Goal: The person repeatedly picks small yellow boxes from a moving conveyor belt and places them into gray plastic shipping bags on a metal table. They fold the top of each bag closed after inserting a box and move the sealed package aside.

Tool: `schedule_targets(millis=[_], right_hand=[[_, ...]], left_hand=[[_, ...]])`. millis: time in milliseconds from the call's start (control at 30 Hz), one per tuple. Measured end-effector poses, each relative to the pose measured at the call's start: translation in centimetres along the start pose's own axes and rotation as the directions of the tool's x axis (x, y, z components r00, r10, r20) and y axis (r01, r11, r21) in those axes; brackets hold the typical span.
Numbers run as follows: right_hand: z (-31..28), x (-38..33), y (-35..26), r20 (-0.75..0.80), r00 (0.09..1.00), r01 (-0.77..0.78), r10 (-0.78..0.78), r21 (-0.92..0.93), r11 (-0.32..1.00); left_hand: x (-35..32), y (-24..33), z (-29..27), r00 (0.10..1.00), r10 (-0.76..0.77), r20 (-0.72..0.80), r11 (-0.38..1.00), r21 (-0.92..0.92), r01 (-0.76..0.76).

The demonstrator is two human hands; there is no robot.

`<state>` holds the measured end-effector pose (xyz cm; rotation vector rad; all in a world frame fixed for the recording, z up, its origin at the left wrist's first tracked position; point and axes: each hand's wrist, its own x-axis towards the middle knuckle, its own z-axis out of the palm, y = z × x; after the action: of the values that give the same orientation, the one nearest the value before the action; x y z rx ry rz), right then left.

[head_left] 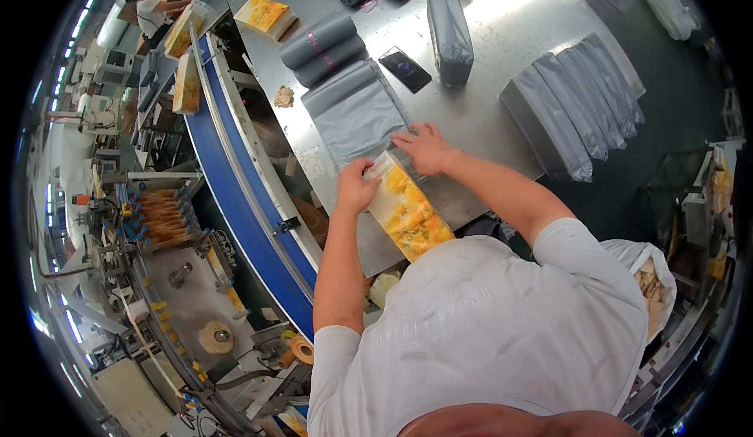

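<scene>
Two bare hands work at the near edge of one metal table (pixel 502 45). The left hand (pixel 359 187) has its fingers bent, nearly closed, against the left edge of a yellow floral-printed pack (pixel 409 216), close to its far end. The right hand (pixel 426 150) has its fingers partly spread and bent over the near right corner of a flat grey plastic bag stack (pixel 357 115); whether they pinch a layer, I cannot tell. The pack lies slanted between the forearms, its far end meeting the stack's near edge and its near end against the person's shirt.

Three more floral packs are in view, making four: one on the table's far left corner (pixel 267 16) and two by the far end of the single blue conveyor belt (pixel 235 182). One co-worker (pixel 155 13) reaches toward the farther of those two.

Just beyond the bag stack lie two grey bag rolls (pixel 318 38), side by side; several more bundles are cut off by the top rim. One smartphone (pixel 405 70) lies right of the stack, and one grey-wrapped parcel (pixel 449 35) stands beyond it. To the right, about five similar parcels (pixel 569 103) lean together in a row, overlapping too much for an exact count. One crumpled brown scrap (pixel 284 96) sits left of the stack.
</scene>
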<state>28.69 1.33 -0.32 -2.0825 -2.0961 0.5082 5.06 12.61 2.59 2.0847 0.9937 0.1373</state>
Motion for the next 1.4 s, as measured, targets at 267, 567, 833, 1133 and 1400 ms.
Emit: schedule_targets(millis=[267,567,833,1133,1400], right_hand=[[-1.8,-3.7,-1.5,-0.102,0.99,0.117,-0.095,0.238,0.964],[2.3,-2.5,-0.2,-0.378,0.92,0.091,0.102,0.459,0.884],[3.3,0.2,-0.1,-0.242,0.962,-0.093,0.125,0.138,0.986],[4.2,-16.6,-2.6,0.599,0.797,-0.03,-0.079,0.169,0.985],[-1.1,-13.7,-4.3,0.389,0.917,-0.086,0.091,-0.031,0.996]], left_hand=[[-0.9,4.5,2.4,0.933,0.044,-0.357,0.943,0.323,0.079],[-7.8,-3.9,8.1,0.948,-0.045,-0.316,0.967,-0.251,-0.037],[-2.2,-4.4,5.2,0.854,-0.176,-0.489,0.981,-0.162,0.11],[-15.5,-6.8,9.8,0.83,0.062,0.554,0.984,0.105,-0.144],[-14.9,-5.6,9.7,0.999,-0.038,-0.036,0.999,0.007,0.038]])
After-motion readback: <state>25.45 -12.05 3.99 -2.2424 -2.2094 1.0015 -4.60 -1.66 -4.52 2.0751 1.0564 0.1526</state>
